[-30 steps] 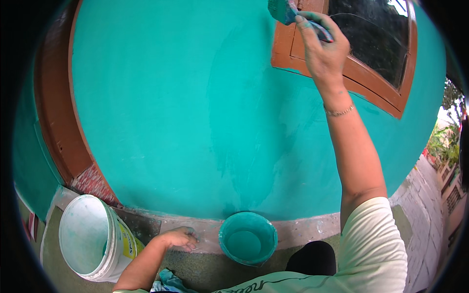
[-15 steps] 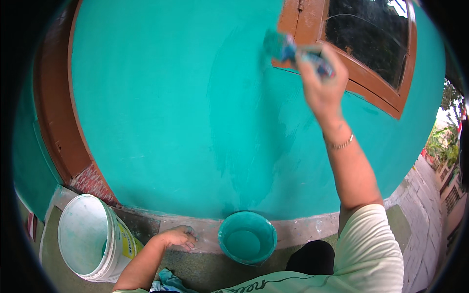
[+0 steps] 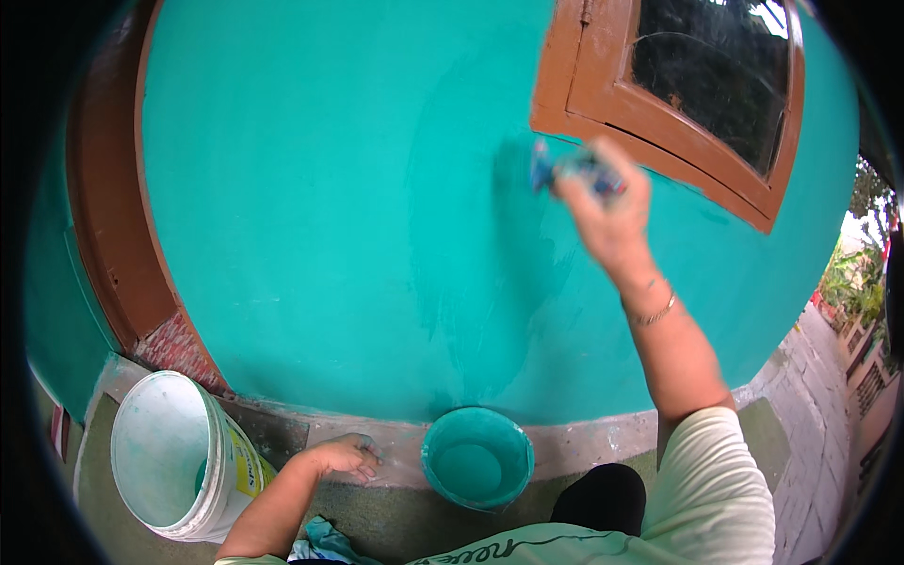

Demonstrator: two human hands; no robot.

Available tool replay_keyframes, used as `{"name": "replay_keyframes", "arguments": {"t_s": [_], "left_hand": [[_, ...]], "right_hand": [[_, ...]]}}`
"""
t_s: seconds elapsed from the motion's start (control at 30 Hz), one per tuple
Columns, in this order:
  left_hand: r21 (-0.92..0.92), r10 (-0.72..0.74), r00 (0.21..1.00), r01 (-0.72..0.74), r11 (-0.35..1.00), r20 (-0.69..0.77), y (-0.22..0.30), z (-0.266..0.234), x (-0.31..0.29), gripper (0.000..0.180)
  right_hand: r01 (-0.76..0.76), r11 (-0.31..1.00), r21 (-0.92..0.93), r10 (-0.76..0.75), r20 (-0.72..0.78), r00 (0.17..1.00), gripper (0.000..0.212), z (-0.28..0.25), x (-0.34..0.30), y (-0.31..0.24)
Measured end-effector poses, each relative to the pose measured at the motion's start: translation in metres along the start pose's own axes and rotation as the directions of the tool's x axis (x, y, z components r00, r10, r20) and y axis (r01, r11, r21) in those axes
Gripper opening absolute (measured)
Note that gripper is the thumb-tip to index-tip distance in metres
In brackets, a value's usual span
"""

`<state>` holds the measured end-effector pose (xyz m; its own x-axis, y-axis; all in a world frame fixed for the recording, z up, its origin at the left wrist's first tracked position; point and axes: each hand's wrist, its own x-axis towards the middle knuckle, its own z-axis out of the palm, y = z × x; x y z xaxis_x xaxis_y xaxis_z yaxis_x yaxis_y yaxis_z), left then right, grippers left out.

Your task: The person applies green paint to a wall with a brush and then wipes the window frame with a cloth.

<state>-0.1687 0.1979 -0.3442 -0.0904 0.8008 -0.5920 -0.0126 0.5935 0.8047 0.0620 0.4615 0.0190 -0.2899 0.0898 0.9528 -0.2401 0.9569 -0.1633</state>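
My right hand (image 3: 607, 209) is closed round the handle of a paintbrush (image 3: 543, 169), slightly blurred by motion. The brush is at the turquoise wall (image 3: 330, 207), just below the lower left corner of a brown window frame (image 3: 650, 141); its bristles blend with the wall colour. Darker, wet-looking streaks run down the wall left of and beneath the brush. Low at the left, my left hand (image 3: 347, 457) holds nothing, its fingers loosely apart over the ledge at the wall's foot. A small bucket (image 3: 521, 450) of turquoise paint stands right of that hand.
A large white bucket (image 3: 160, 433), smeared with turquoise, stands at the lower left. Beside my left forearm lies a turquoise-stained cloth (image 3: 328, 539). A brown door frame (image 3: 118, 282) edges the wall at the left. Grey paving (image 3: 815, 395) and plants (image 3: 852, 273) lie to the right.
My right hand has moved the paintbrush downward, from beside the window frame's lower left edge to the wall below its corner. My left hand and both buckets stay in place.
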Motion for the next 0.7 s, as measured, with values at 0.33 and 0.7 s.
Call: {"name": "replay_keyframes", "arguments": {"t_s": [0.33, 0.7], "left_hand": [[0.068, -0.001, 0.999, -0.002, 0.998, 0.043, 0.008, 0.011, 0.005, 0.046], [-0.021, 0.003, 1.000, -0.003, 1.000, -0.009, -0.001, 0.002, -0.013, 0.044]], "right_hand": [[0.240, 0.928, -0.284, -0.283, -0.120, 0.952, 0.012, 0.001, 0.040, 0.023], [0.043, 0.989, -0.140, -0.032, 0.079, 0.996, 0.012, -0.004, -0.026, -0.015]]}}
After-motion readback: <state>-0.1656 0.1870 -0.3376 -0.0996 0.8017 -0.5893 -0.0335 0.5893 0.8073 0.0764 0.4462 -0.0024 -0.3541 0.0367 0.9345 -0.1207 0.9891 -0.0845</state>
